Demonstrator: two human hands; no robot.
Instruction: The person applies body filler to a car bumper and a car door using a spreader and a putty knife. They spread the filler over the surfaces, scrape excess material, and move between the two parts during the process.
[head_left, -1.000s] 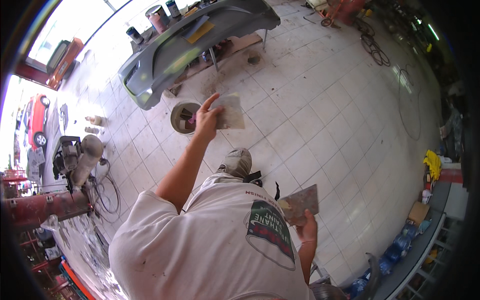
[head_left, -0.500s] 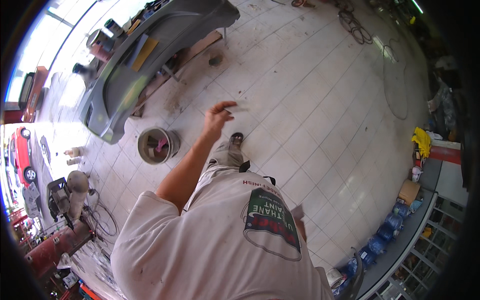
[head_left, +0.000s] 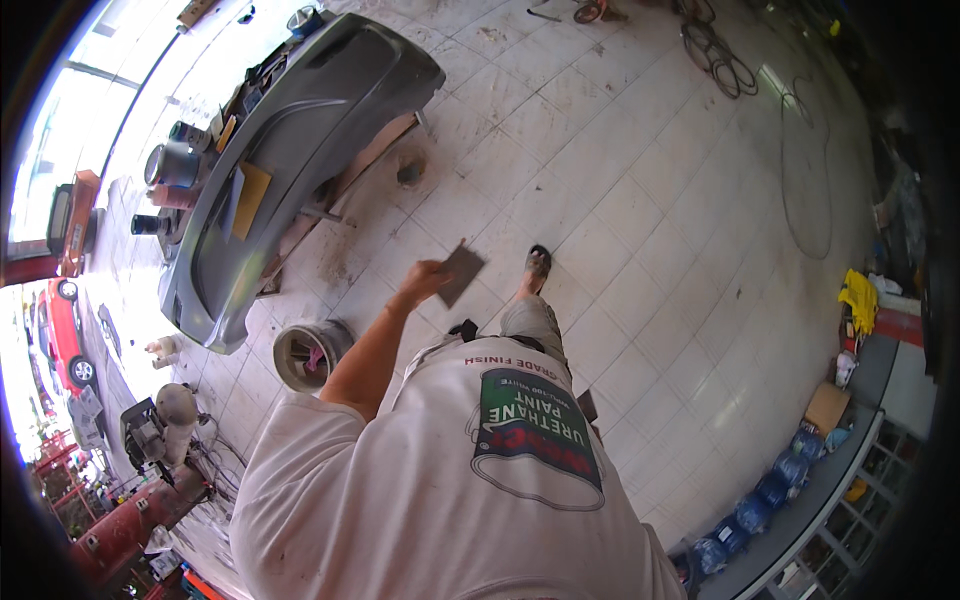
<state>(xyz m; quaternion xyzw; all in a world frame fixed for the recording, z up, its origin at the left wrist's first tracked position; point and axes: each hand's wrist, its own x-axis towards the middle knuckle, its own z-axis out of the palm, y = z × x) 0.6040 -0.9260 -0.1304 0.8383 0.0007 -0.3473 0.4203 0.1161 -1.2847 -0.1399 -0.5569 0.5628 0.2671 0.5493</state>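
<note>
My left hand (head_left: 428,280) is closed around one edge of a thin grey-brown sheet (head_left: 463,273), which looks like sandpaper. The sheet is held out over the tiled floor, ahead of my body. My right hand is hidden behind the shirt. A small dark flat piece (head_left: 588,405) pokes out at the right side of the shirt, and what holds it cannot be seen. The grey bucket (head_left: 341,342) with a pink thing inside stands left of my left forearm. Farther off at the left, a grey car bumper (head_left: 300,130) rests on a stand.
Paint cans (head_left: 175,165) and a yellow-brown sheet (head_left: 250,200) are on and beside the bumper. A red compressor tank (head_left: 130,525) sits at the lower left. Blue water jugs (head_left: 752,513) line the right side. A hose (head_left: 720,65) lies coiled on the floor at the far right.
The sheet in my left hand has turned from a blurred edge to show its flat face. I have stepped forward, with the other foot now in front. The bumper and bucket appear lower in view.
</note>
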